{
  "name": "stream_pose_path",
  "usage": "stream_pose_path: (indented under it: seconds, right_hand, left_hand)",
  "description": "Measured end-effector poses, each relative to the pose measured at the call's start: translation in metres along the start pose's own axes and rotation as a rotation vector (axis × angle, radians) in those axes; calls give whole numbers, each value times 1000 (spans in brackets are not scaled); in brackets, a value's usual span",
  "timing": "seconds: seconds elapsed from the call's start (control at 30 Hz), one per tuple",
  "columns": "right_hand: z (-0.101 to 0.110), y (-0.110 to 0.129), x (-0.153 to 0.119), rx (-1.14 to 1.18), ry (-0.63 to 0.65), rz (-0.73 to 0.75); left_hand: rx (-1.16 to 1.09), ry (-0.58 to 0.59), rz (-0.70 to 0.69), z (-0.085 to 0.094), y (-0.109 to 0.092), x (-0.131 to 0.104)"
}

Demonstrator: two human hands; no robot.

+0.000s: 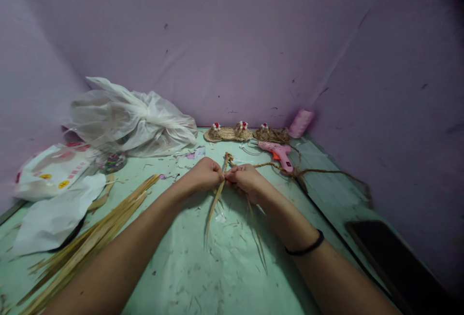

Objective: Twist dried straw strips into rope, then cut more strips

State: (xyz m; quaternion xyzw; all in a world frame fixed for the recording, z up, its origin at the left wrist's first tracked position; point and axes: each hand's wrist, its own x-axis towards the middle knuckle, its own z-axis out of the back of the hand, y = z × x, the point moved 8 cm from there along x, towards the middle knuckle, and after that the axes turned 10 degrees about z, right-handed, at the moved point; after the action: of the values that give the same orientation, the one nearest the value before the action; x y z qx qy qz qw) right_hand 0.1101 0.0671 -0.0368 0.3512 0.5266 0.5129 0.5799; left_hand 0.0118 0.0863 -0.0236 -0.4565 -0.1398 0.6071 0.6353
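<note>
Both hands meet over the middle of the green table [174, 276]. My left hand [206, 175] is closed, pinching a dry plant-fibre strand [214, 207] whose tail hangs below it. Touching it from the right, my right hand [246, 180] is also closed on fibre, and thin strands [256, 233] trail beneath it. Just beyond the fingertips lies the knotted top [228, 157] of the fibre piece. From there a twisted cord [326, 171] runs to the right past the pink glue gun [278, 154].
A bundle of dry strips [97, 237] lies left, near white paper [60, 213] and a printed bag [54, 170]. Behind are a tied plastic bag [141, 121], woven pieces with beads [228, 134] and a pink thread spool [301, 123]. A dark phone-like object [395, 262] lies right.
</note>
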Motion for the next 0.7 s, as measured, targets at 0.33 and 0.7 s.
stream_pose_path:
  seconds: [0.33,0.7]
  right_hand:
    - [-5,-5,3,223,-108,80]
    - [-14,4,2,370,37,123]
  left_hand:
    - [517,-207,59,5,-29,-41]
    - [-4,-208,190,26,-9,-27]
